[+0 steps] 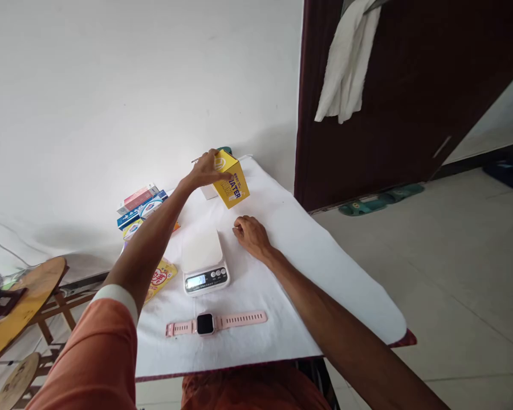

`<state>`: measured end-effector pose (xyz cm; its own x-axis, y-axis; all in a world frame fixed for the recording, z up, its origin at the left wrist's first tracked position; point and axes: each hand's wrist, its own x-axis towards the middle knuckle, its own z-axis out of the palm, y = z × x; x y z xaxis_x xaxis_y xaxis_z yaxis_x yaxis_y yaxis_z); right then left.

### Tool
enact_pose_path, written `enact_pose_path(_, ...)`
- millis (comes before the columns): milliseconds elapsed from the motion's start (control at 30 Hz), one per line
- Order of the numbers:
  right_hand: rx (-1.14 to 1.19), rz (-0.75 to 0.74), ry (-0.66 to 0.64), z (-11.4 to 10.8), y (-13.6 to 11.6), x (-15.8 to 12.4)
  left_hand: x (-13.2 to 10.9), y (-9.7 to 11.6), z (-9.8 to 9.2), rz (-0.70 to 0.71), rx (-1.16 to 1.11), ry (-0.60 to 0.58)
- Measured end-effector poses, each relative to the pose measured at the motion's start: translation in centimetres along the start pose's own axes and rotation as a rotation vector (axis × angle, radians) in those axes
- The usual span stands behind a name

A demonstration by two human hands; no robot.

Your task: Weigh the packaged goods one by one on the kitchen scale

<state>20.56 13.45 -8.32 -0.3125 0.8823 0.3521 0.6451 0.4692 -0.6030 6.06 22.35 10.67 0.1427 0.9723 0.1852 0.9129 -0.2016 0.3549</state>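
My left hand (206, 169) is closed around a yellow box (233, 181) with "WATER" printed on it. The box is tilted, at the far end of the cloth-covered table. My right hand (251, 234) rests on the white cloth with its fingers curled in, and nothing shows in it. To its left stands a white digital scale (203, 256) with a bare platform and a lit display. Below the scale, a pink-strapped smartwatch (205, 323) lies stretched out. Behind the yellow box, a white object (208, 192) is partly hidden.
Several boxes (139, 205) lie along the table's left edge, near a yellow packet (162, 277) partly behind my left arm. A wooden stool (19, 376) and a small table (47, 279) with a fan stand left. A towel (346, 62) hangs on the dark door (393, 114); slippers (363, 206) lie below.
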Motion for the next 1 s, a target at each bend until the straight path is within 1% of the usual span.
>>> enact_pose_path(67, -0.014, -0.018, -0.001, -0.2, -0.1, -0.1, 2.3, 0.1, 1.9, -0.041, 0.041, -0.006)
enact_pose_path(133, -0.023, -0.032, -0.005, -0.3, -0.1, -0.3, 4.0, 0.1, 3.1, -0.071, 0.066, -0.016)
enact_pose_path(267, -0.025, -0.038, -0.026, -0.1, -0.1, -0.3, 5.9, -0.5, 4.3, -0.094, 0.049, -0.043)
enact_pose_path(367, -0.013, -0.027, -0.056, 0.3, 0.1, -0.2, 6.8, -1.3, 5.0, -0.105, 0.072, -0.028)
enact_pose_path(467, -0.013, -0.030, -0.066, 0.7, 0.4, -0.2, 7.1, -2.1, 5.2, -0.097, 0.086, 0.005)
enact_pose_path(533, -0.016, -0.044, -0.052, 1.0, 0.6, -0.2, 6.6, -2.6, 4.4, -0.054, 0.071, 0.022)
enact_pose_path(567, -0.016, -0.053, -0.043, 1.1, 0.7, -0.1, 6.0, -2.8, 3.5, -0.024, 0.065, 0.027)
enact_pose_path(633, -0.013, -0.069, -0.028, 1.3, 0.9, -0.1, 3.8, -3.1, 0.9, 0.033, 0.072, 0.024)
enact_pose_path(700, -0.012, -0.081, -0.015, 1.6, 1.1, -0.1, -0.1, -3.3, -2.6, 0.073, 0.106, 0.003)
enact_pose_path(767, -0.011, -0.086, -0.003, 1.9, 1.3, 0.0, -5.3, -3.6, -6.0, 0.096, 0.149, -0.011)
enact_pose_path(833, -0.010, -0.094, 0.012, 2.2, 1.6, 0.0, -11.3, -4.1, -8.7, 0.095, 0.189, -0.033)
enact_pose_path(900, -0.014, -0.106, 0.029, 2.4, 1.9, 0.0, -17.4, -5.0, -10.1, 0.069, 0.220, -0.086)
enact_pose_path(933, -0.016, -0.113, 0.037, 2.6, 2.0, 0.0, -20.2, -5.5, -10.3, 0.041, 0.236, -0.128)
enact_pose_path(1000, -0.015, -0.127, 0.045, 2.7, 2.2, -0.1, -25.2, -6.8, -10.0, -0.049, 0.290, -0.197)
